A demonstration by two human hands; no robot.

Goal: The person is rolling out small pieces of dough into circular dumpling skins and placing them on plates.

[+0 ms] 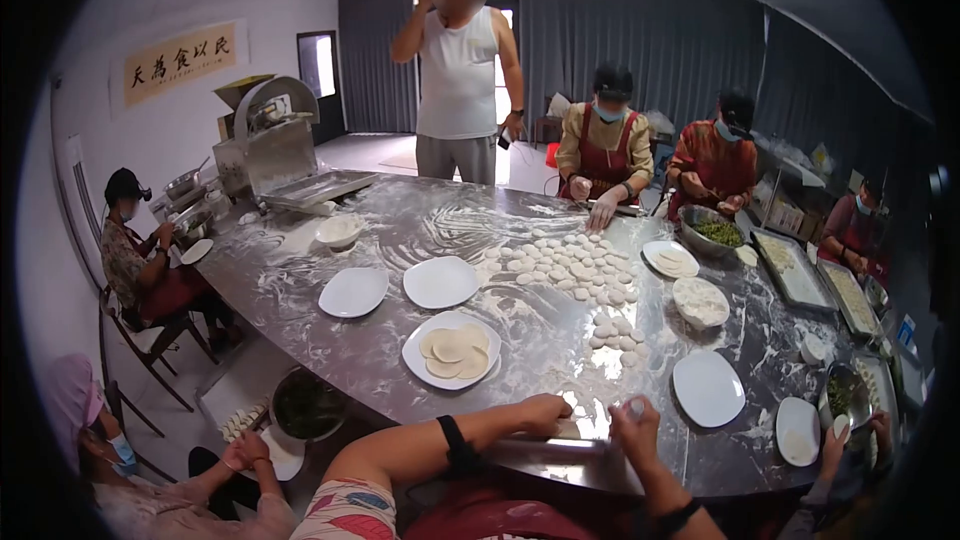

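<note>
Both hands are at the near edge of the steel table (pixel 380 340). My left hand (pixel 543 415) is closed, low over the floury surface; what its fingers hold is hidden. To its right, my right hand (pixel 634 424) is raised with its fingers curled round something small with a pale end, too unclear to name. Small flattened dough pieces (pixel 618 337) lie beyond my hands, with a larger spread of dough pieces (pixel 575 265) farther back. Round dough wrappers (pixel 456 348) overlap on a white plate (pixel 413 360) to the left. An oval white plate (pixel 708 388) sits to the right.
Two white plates (pixel 354 292) (pixel 441 283) and flour bowls (pixel 340 231) (pixel 700 302) are on the table. A greens bowl (pixel 712 230) and trays (pixel 795 265) stand right. Co-workers (pixel 605 155) (pixel 715 155) (pixel 135 250) surround it; a person (pixel 458 80) stands behind.
</note>
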